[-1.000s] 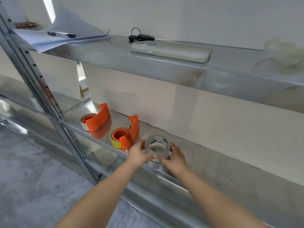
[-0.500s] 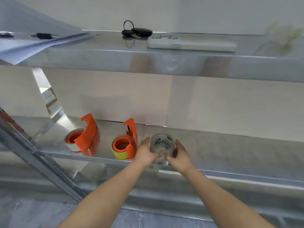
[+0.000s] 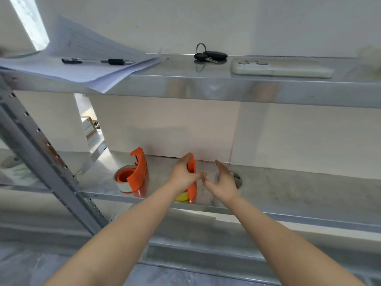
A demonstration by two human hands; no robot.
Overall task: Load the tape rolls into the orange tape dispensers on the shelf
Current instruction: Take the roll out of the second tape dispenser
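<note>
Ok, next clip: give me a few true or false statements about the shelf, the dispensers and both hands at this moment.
1. The left hand is on the right orange dispenser. True.
2. The right hand grips the clear tape roll. False: its fingers are spread open, and the roll lies on the shelf behind it.
3. The left orange dispenser holds a roll. True.
4. Keys sit on the lower shelf. False: they are on the upper shelf, beside a phone.
5. A pen lies on papers. True.

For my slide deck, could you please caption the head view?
Left hand grasps an orange tape dispenser on the shelf; right hand open beside it.
</note>
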